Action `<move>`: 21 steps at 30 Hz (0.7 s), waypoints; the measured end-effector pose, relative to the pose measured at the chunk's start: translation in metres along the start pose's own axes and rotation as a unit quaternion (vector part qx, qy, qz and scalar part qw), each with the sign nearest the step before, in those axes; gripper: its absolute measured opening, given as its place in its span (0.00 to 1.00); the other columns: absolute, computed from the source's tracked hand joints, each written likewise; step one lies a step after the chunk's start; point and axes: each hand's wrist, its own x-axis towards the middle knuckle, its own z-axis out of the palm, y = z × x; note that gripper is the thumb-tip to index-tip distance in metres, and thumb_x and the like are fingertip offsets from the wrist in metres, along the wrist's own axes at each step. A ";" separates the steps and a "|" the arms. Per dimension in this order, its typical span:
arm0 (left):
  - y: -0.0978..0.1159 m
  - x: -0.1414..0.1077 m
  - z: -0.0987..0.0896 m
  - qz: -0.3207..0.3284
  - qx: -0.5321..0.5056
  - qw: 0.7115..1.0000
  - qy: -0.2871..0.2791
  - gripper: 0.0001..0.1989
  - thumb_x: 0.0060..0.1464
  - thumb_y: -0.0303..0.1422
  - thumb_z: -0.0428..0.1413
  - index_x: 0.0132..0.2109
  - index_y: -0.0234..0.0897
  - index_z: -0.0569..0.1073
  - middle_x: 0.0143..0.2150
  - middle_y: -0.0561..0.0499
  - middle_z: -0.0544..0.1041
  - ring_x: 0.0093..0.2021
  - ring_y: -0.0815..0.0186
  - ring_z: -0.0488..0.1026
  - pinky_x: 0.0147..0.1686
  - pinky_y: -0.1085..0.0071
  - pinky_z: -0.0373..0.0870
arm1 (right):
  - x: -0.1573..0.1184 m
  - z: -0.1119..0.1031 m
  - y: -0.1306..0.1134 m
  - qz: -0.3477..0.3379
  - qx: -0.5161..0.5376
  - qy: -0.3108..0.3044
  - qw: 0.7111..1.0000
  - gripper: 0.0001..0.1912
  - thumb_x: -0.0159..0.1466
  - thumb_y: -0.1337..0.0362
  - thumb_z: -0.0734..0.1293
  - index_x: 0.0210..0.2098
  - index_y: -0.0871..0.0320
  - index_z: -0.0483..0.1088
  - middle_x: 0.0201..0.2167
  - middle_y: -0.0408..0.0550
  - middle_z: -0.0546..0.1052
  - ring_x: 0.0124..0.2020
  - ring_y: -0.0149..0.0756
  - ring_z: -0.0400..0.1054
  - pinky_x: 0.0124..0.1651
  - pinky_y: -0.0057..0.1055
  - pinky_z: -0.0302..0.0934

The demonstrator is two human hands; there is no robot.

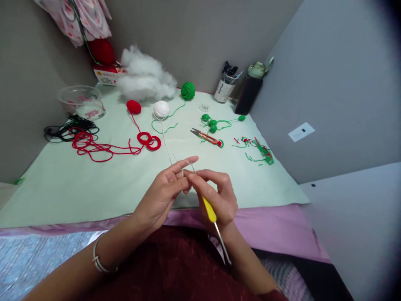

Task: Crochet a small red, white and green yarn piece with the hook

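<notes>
A crochet hook [209, 209] with a yellow handle is gripped in my right hand [219, 196], its metal shaft sticking out below toward my lap. My left hand [167, 186] pinches white yarn [165, 140], with the index finger stretched out and a strand over it. The two hands meet at the fingertips, above the table's front part. From a white yarn ball [161, 109] the strand runs down to my left fingers. Any stitches at the hook's tip are too small to make out.
Thread snips [205, 137] lie beyond my hands. Two red crocheted rings [153, 143], a red yarn ball [134, 107], a green yarn ball [188, 90] and yarn scraps [265, 152] lie around. Behind stand white stuffing [144, 75], a plastic tub [82, 102] and a dark bottle [249, 94].
</notes>
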 end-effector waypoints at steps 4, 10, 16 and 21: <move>0.003 0.002 -0.003 -0.045 -0.056 0.997 -0.010 0.21 0.53 0.32 0.71 0.55 0.39 0.84 0.35 0.53 0.77 0.33 0.74 0.69 0.41 0.75 0.68 | 0.003 -0.003 0.003 0.106 0.116 0.035 0.987 0.13 0.72 0.71 0.67 0.48 0.50 0.81 0.39 0.46 0.81 0.37 0.35 0.76 0.39 0.35 0.73; 0.002 0.000 -0.004 0.049 0.034 0.998 0.020 0.18 0.54 0.30 0.71 0.53 0.44 0.85 0.37 0.55 0.77 0.40 0.71 0.73 0.48 0.75 0.67 | 0.010 0.000 0.005 0.228 0.293 0.043 0.927 0.08 0.72 0.64 0.68 0.42 0.50 0.82 0.37 0.45 0.82 0.33 0.32 0.73 0.36 0.33 0.67; 0.003 0.000 -0.006 0.039 0.041 0.998 0.014 0.18 0.56 0.31 0.70 0.54 0.44 0.84 0.36 0.55 0.76 0.40 0.70 0.72 0.48 0.74 0.66 | 0.008 -0.002 0.005 0.252 0.306 0.049 0.917 0.08 0.73 0.63 0.68 0.42 0.50 0.82 0.35 0.44 0.81 0.32 0.31 0.72 0.37 0.32 0.67; 0.004 0.000 -0.007 -0.009 0.019 1.000 -0.022 0.16 0.57 0.30 0.68 0.52 0.43 0.85 0.38 0.54 0.76 0.40 0.71 0.72 0.45 0.76 0.67 | 0.013 -0.006 0.007 0.297 0.359 0.070 0.882 0.09 0.71 0.60 0.70 0.37 0.53 0.81 0.32 0.44 0.79 0.29 0.30 0.71 0.33 0.30 0.67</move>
